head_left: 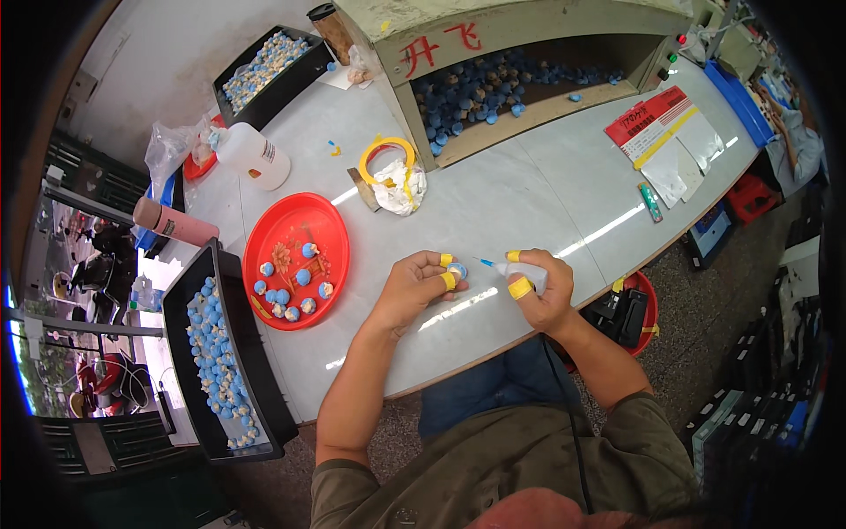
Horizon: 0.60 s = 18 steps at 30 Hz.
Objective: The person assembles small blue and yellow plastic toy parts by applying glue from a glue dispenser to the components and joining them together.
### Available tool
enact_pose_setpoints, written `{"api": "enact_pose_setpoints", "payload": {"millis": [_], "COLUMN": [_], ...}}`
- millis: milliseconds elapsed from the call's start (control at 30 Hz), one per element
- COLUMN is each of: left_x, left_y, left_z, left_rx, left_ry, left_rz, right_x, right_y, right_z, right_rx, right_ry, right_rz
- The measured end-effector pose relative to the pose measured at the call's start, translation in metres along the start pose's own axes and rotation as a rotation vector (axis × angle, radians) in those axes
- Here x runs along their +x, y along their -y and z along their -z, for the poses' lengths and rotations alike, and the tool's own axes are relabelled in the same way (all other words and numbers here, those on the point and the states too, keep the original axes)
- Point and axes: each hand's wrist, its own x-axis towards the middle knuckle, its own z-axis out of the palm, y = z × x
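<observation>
Between the yellow-taped thumb and finger of my left hand (410,291) is a small blue and cream figurine piece (456,271). My right hand (545,291), also with yellow tape on its fingers, is closed around a small translucent squeeze bottle (531,273). The bottle's thin needle tip points left at the piece, with a short gap between them. Left of my hands sits a round red tray (340,231) with several similar blue and cream pieces (303,277) in it.
Black bins full of blue pieces stand at the left (278,388) and far left (256,115). Beyond my hands are a tape roll (363,167), a white jug (256,157) and a box-like machine (529,40) holding blue pieces. A red card (648,119) lies right.
</observation>
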Motion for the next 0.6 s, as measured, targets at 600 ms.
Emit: {"api": "enact_pose_setpoints", "payload": {"millis": [600], "left_x": [0.001], "left_y": [0.008], "left_z": [-0.004], "left_rx": [-0.148], "left_ry": [-0.014], "left_rz": [-0.099], "right_x": [-0.007], "right_y": [0.006], "right_z": [-0.004], "right_rx": [0.073], "right_ry": [0.009], "right_rz": [-0.146]}}
